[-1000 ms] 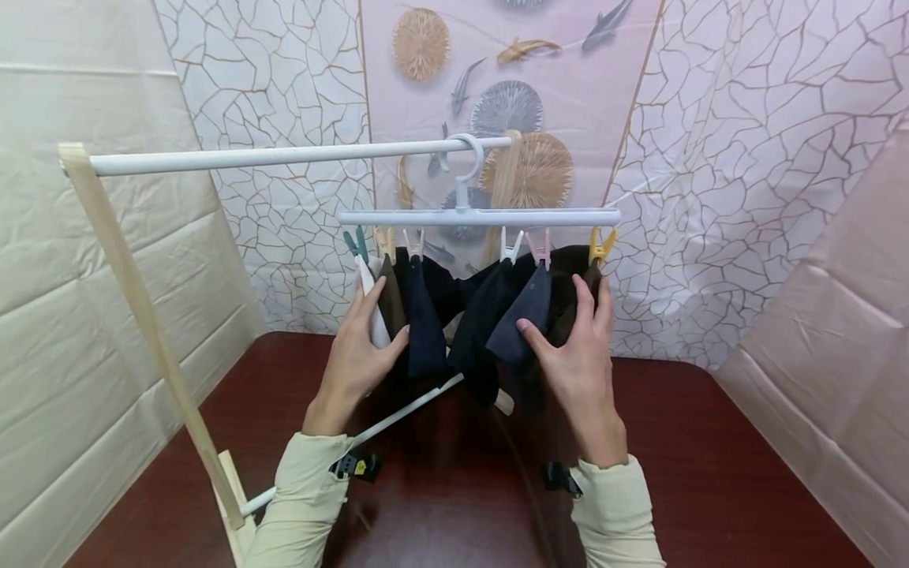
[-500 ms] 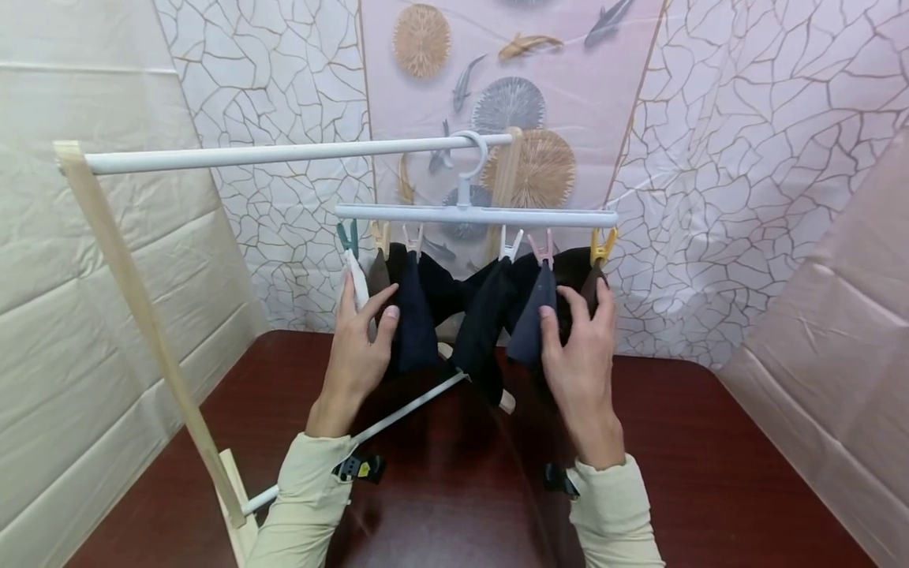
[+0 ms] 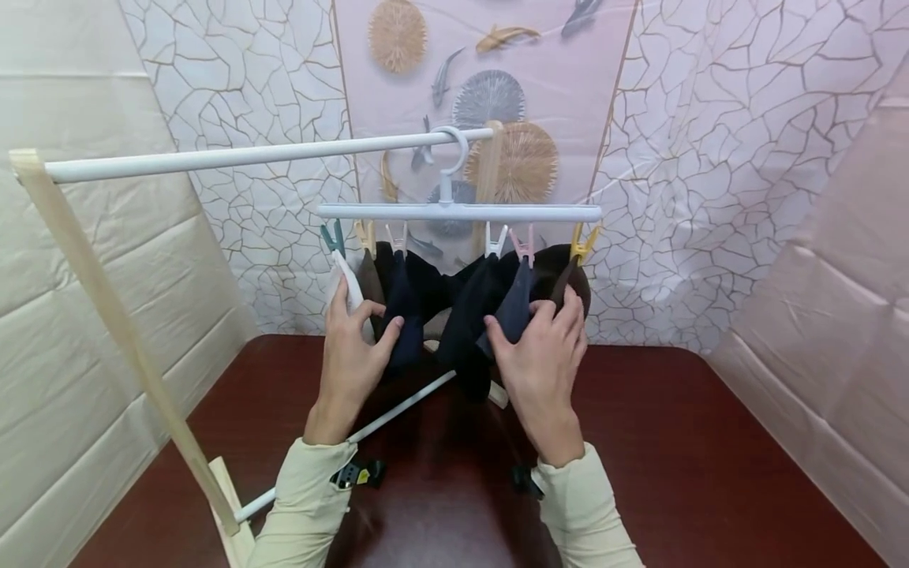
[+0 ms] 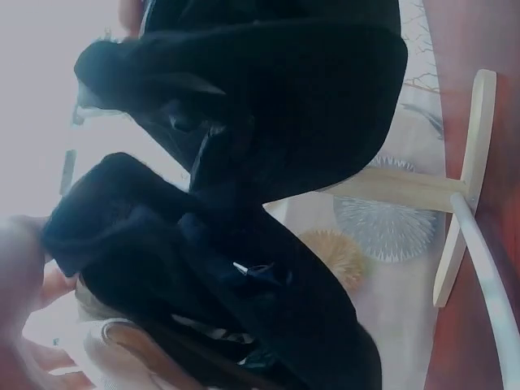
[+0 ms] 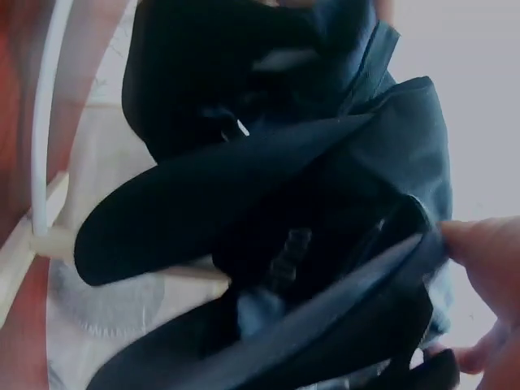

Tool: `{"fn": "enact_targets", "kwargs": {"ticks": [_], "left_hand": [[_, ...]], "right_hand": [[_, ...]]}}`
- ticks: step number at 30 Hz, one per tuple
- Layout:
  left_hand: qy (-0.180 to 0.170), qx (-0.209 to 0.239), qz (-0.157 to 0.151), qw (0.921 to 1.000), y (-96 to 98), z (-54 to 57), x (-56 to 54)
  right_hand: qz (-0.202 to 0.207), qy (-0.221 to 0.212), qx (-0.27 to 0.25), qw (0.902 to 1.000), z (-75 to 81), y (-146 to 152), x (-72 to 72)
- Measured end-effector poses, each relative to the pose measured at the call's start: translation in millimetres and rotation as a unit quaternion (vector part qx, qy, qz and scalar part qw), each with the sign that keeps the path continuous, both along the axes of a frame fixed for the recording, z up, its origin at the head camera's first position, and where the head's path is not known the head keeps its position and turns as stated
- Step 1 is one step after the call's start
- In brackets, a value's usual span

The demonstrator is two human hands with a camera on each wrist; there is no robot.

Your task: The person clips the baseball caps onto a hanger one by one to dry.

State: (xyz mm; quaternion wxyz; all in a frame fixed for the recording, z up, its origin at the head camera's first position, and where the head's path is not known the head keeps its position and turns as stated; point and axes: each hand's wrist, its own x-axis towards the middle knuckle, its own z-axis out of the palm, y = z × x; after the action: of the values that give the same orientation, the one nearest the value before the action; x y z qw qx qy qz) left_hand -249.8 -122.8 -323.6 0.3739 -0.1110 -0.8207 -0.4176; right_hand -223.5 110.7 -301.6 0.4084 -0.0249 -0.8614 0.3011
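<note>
Several caps hang from clothespins under a white hanger (image 3: 454,211). My left hand (image 3: 348,363) is at the left ones: fingers touch the white cap (image 3: 348,276) and brown cap (image 3: 371,284), while the thumb lies at the edge of the navy cap (image 3: 406,315). Toward the right, my right hand (image 3: 543,363) pinches the grey cap (image 3: 514,304), its other fingers beside a dark brown cap (image 3: 564,276). Between the hands hangs a black cap (image 3: 469,315). In the left wrist view, dark caps (image 4: 284,106) cover much of the frame; the right wrist view shows the thumb (image 5: 479,252) at a cap's edge.
The hanger hooks over the white rod (image 3: 248,155) of a wooden rack, whose near post (image 3: 128,331) slants down at the left. A lower white bar (image 3: 401,406) runs over the dark red table (image 3: 660,442). Patterned cloth (image 3: 710,158) stands behind.
The right hand leaves the grey cap's lower edge, moves right, then comes back left and grips it. The left hand shifts its fingers among the left caps. The whole view turns slightly right.
</note>
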Motion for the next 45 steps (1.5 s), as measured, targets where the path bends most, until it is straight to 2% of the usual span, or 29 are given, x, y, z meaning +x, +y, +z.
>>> {"fn": "enact_targets", "kwargs": {"ticks": [6, 11, 15, 19, 21, 24, 27, 30, 32, 34, 37, 39, 42, 45], "left_hand": [[0.006, -0.001, -0.007, 1.0000, 3.5, -1.0, -1.9], [0.011, 0.007, -0.012, 0.9998, 9.6, -1.0, -1.9], [0.013, 0.010, -0.009, 0.9998, 14.1, -1.6, -1.0], [0.025, 0.005, 0.008, 0.9997, 17.7, -2.8, 0.6], [0.055, 0.006, 0.017, 0.9983, 18.4, -3.5, 1.3], [0.139, 0.010, 0.017, 0.9901, 19.6, -3.1, 2.9], [0.215, 0.013, -0.019, 0.9764, 25.0, -1.7, 5.9], [0.245, 0.017, -0.078, 0.9662, 36.8, -0.3, 9.7], [0.232, 0.020, -0.111, 0.9661, 46.7, -0.8, 12.4], [0.197, 0.026, -0.129, 0.9714, 56.3, -1.9, 14.8], [0.108, 0.042, -0.138, 0.9836, 67.6, -4.6, 18.7], [0.047, 0.060, -0.143, 0.9868, 72.5, -6.5, 20.6], [-0.020, 0.092, -0.167, 0.9816, 76.2, -9.4, 21.7], [-0.052, 0.112, -0.210, 0.9699, 80.5, -13.7, 20.7]], "right_hand": [[-0.017, 0.082, -0.010, 0.9965, 1.9, 31, -4.3], [-0.044, 0.129, -0.030, 0.9902, 8.7, 51, -0.5], [-0.058, 0.137, -0.031, 0.9884, 14.8, 57, 4.3], [-0.057, 0.108, -0.022, 0.9923, 18.8, 56, 9.1], [-0.053, 0.087, -0.020, 0.9945, 19.4, 53, 10.9], [-0.044, 0.063, -0.020, 0.9968, 19.1, 48, 12.3], [-0.038, 0.056, -0.021, 0.9975, 18.7, 45, 12.0], [-0.036, 0.050, -0.022, 0.9978, 19.2, 44, 12.1], [-0.037, 0.045, -0.023, 0.9980, 19.8, 45, 12.5], [-0.035, 0.037, -0.023, 0.9984, 20.3, 45, 13.2], [-0.024, 0.027, -0.024, 0.9991, 21.4, 46, 14.5], [-0.012, 0.021, -0.025, 0.9994, 22.4, 46, 15.6], [0.003, 0.017, -0.025, 0.9995, 24.2, 46, 17.4], [0.011, 0.017, -0.023, 0.9995, 25.2, 46, 19.7]]}}
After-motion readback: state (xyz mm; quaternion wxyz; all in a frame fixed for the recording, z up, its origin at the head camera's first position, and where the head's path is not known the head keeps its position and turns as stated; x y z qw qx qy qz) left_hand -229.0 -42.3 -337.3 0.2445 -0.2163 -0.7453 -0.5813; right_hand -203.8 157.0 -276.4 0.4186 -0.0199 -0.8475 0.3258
